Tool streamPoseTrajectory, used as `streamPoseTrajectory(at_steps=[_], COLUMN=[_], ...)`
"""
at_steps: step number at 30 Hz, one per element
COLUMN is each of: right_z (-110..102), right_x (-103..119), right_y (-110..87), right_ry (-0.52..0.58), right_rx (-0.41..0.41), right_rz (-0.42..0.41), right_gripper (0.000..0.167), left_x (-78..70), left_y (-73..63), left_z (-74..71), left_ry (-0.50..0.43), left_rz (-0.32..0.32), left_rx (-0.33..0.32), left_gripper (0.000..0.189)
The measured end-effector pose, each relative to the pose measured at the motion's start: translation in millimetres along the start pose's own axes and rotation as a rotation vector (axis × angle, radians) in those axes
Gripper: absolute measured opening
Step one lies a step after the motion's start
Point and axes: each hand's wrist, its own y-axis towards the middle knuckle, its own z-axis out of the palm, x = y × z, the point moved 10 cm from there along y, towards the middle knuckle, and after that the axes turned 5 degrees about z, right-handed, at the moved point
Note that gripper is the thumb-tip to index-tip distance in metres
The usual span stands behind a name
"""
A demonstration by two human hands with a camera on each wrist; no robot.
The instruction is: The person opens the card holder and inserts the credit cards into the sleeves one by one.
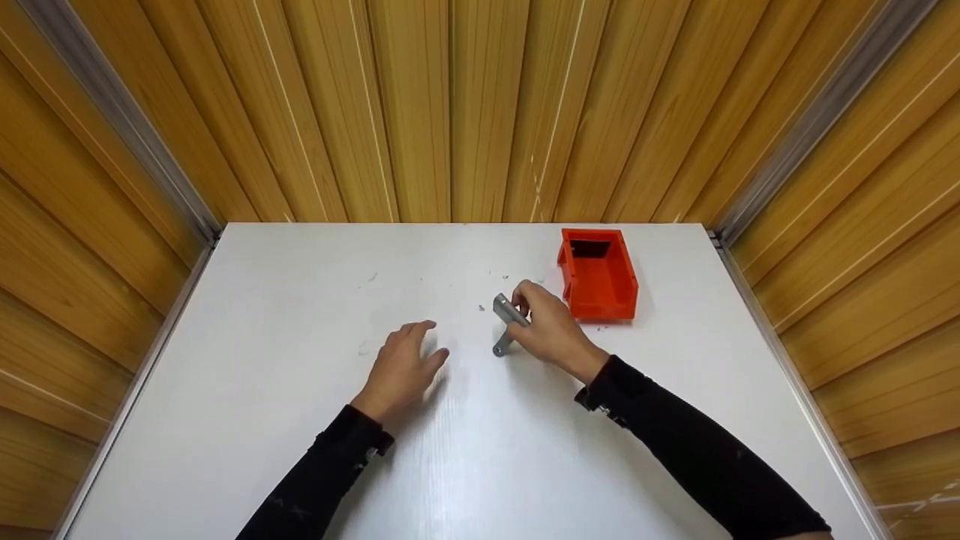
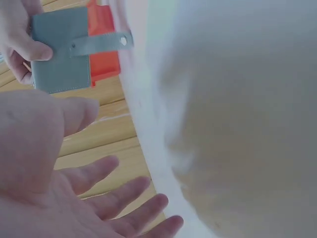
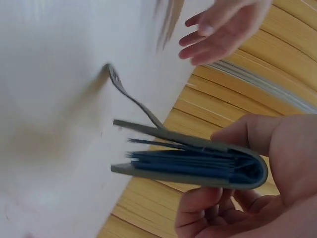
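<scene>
A grey-green card holder (image 2: 62,49) with a snap strap (image 2: 99,43) is pinched in my right hand (image 1: 551,326), spine toward the palm. From the right wrist view, dark blue inner sleeves (image 3: 188,161) show between its two covers, and the strap hangs loose, its end close to the table. To the left, my left hand (image 1: 403,367) is held over the table with fingers spread and nothing in it. A gap separates that hand from the card holder.
An orange-red bin (image 1: 604,277) stands at the back right of the white table (image 1: 262,412), just beyond my right hand. Small marks or scraps dot the tabletop. Wood-patterned walls (image 1: 412,112) enclose the back and sides.
</scene>
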Motion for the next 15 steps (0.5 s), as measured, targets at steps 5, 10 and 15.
streamPoseTrajectory(at_steps=[5, 10, 15], right_z=[13, 19, 32], right_x=[24, 42, 52], right_y=[-11.3, -21.7, -31.3], right_ry=[-0.260, -0.441, -0.581], right_rx=[-0.040, -0.143, -0.214], right_rz=[-0.239, -0.407, -0.529], right_gripper=[0.031, 0.034, 0.032], left_x=[-7.6, -6.9, -0.9], left_y=[0.4, 0.5, -0.9], left_z=[1.4, 3.1, 3.6], left_ry=[-0.102, -0.129, -0.106], left_rz=[0.029, 0.038, 0.015], left_rx=[0.016, 0.028, 0.024], left_gripper=[0.039, 0.027, 0.028])
